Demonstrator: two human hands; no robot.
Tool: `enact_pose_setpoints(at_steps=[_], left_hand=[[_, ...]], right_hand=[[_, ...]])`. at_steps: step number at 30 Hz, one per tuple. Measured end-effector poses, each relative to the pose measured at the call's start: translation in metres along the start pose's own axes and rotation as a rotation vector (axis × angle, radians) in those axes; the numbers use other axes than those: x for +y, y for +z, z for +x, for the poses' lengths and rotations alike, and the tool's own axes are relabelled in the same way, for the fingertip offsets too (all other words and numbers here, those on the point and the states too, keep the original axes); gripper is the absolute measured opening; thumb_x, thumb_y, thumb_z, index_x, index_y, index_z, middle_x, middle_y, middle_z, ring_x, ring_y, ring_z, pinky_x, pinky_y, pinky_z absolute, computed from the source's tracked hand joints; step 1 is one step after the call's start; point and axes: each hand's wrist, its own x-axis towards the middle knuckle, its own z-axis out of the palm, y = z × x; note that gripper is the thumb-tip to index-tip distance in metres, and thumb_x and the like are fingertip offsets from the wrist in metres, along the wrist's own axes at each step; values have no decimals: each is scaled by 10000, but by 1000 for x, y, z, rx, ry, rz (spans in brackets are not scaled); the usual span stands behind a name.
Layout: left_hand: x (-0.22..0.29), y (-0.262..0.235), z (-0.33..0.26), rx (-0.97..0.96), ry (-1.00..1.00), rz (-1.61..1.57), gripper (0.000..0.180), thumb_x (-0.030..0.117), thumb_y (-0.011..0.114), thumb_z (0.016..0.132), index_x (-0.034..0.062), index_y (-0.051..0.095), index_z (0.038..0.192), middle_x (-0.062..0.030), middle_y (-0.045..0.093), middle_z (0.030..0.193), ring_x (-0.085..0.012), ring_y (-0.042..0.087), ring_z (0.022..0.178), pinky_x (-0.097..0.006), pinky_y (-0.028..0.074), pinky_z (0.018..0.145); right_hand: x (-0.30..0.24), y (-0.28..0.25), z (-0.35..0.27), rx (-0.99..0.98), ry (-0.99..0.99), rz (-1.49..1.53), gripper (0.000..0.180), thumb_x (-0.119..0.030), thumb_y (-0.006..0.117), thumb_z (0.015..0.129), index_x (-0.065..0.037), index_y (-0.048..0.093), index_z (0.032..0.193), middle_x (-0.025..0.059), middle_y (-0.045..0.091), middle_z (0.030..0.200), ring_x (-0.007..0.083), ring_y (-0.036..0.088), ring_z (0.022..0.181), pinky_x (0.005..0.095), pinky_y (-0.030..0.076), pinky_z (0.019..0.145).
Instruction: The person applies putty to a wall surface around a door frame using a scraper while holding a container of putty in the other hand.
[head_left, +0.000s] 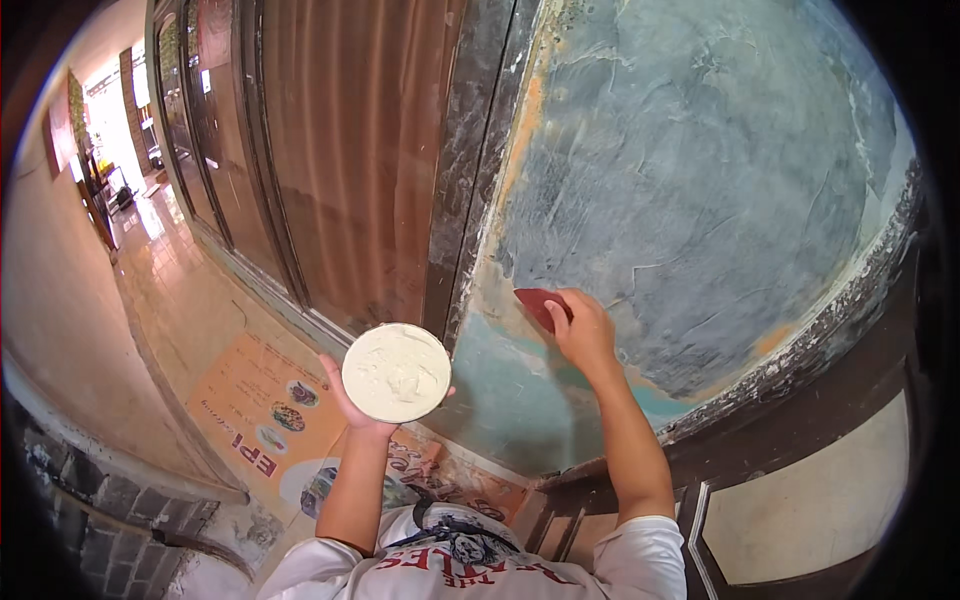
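My left hand [358, 405] holds a round tub [398, 372] of cream-white putty from beneath, its fingers wrapped about the sides. The putty's surface is smeared and fills the tub close to its rim. My right hand [588, 332] pinches a dark red flat scraper [540, 306], whose edge lies at the wall. That wall [690, 190] has a patchy grey-blue skim with trowel marks, and a teal painted strip [510, 370] shows below. Bare tan and orange patches run along its left edge, near the scraper.
Left of the wall stands a dark wooden frame [470, 150] with brown curtained glass [350, 150]. An orange printed banner [260, 400] covers part of the floor. A dark wooden panelled piece [800, 500] is at the lower right. Grey blocks [110, 510] lie at the lower left.
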Motion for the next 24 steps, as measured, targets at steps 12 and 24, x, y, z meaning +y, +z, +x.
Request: enact_pose_setpoints(at_steps=[12,24], left_hand=[[-21,37,18,-86,-66,49,1153,991,301,812,143,412,1585,-214,399,1624,-550,432,1417,-902,308,1019],[-20,48,28,-216,-12,53,1077,883,333,925,10,461,1544,-235,473,1579,-462,497,1402,-642,407,1149]], right_hand=[[-73,-70,26,-421,-205,374,140,-168,719,952,-65,714,1046,34,685,918,175,630,855,355,488,779],[-99,-99,2,-54,-825,-221,228,-216,693,799,-227,686,1026,-49,625,973,198,572,911,405,389,739]])
